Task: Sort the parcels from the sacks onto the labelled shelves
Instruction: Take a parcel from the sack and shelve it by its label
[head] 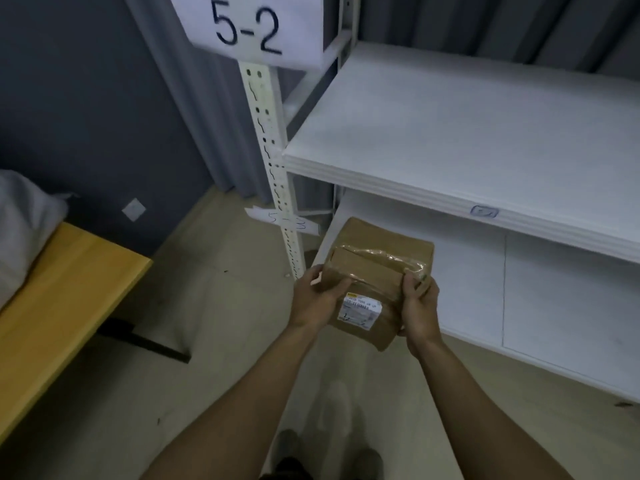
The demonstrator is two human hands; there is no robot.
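Observation:
I hold a brown cardboard parcel [374, 268] sealed with clear tape, a white shipping label on its near end. My left hand [317, 299] grips its left side and my right hand [420, 306] grips its right side. The parcel hangs in front of the white shelf unit, over the left front corner of the lower shelf [554, 306]. The shelf above it [467, 133] is bare. A paper sign reading 5-2 [247, 27] is fixed to the upright post [273, 161] at the top. A smaller handwritten paper tag [284, 220] sits lower on the post.
A yellow wooden table [59, 292] stands at the left with a pale sack [24, 223] lying on it. A grey wall and grey curtain are behind. My shoes [329, 455] show on the light floor below.

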